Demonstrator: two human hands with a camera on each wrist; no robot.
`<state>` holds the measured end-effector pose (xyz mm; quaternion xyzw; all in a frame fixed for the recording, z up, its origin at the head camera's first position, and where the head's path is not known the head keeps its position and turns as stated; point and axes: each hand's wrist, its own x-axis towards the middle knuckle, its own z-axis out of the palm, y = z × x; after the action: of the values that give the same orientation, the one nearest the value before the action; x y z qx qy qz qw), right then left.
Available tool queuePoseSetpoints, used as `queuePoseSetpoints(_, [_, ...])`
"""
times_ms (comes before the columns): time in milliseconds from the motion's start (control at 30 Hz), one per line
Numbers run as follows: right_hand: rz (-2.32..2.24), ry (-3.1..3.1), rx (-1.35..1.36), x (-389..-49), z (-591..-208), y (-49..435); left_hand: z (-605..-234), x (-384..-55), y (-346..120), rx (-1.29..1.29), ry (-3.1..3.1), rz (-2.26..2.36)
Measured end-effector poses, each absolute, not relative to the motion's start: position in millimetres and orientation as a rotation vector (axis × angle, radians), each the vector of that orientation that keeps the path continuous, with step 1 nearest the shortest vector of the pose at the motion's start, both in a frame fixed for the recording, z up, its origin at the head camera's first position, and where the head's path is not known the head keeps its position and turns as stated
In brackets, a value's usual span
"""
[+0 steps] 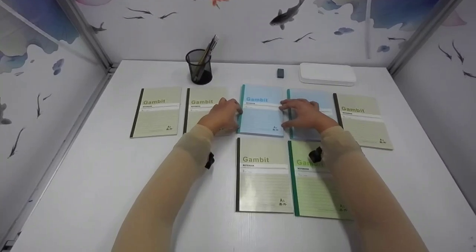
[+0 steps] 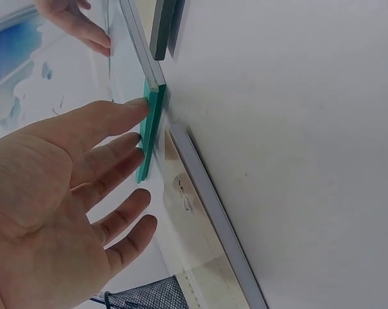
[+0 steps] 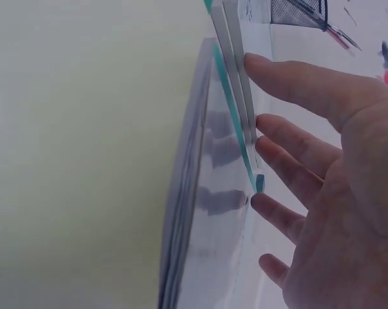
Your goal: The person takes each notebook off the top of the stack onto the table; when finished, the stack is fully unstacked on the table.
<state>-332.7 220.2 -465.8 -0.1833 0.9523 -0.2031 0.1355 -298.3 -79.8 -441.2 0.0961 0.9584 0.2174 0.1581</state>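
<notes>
A blue notebook with a teal spine (image 1: 260, 117) lies in the middle of the back row. My left hand (image 1: 222, 116) touches its spine side with thumb and fingertips, the fingers loosely extended. On the opposite edge rest the fingertips of my right hand (image 1: 305, 114), spread and only slightly bent. Two page edges (image 3: 238, 71) show one above the other there, so it looks like two notebooks stacked. Beneath my right hand lies another blue notebook (image 1: 316, 95), partly hidden. A beige notebook (image 1: 195, 114) is partly covered by my left hand.
Beige notebooks lie at far left (image 1: 158, 118) and right (image 1: 362, 127). Nearer me are a beige notebook (image 1: 264, 187) and a green one (image 1: 316, 196), partly under my right forearm. A mesh pen cup (image 1: 200, 71), a dark eraser (image 1: 280, 73) and a white case (image 1: 327, 73) stand behind.
</notes>
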Motion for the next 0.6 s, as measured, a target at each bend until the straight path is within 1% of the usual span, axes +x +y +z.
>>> queuePoseSetpoints(167, [-0.617, 2.748, -0.492, -332, -463, 222, -441, -302, -78, 0.281, 2.724, 0.670])
queuePoseSetpoints(400, [-0.581, 2.727, -0.449, -336, -455, 213, -454, -315, -77, 0.182, 2.787, 0.761])
queuePoseSetpoints(600, [-0.553, 2.716, -0.456, -335, -456, 213, -460, -318, -74, 0.203, 2.847, 0.723])
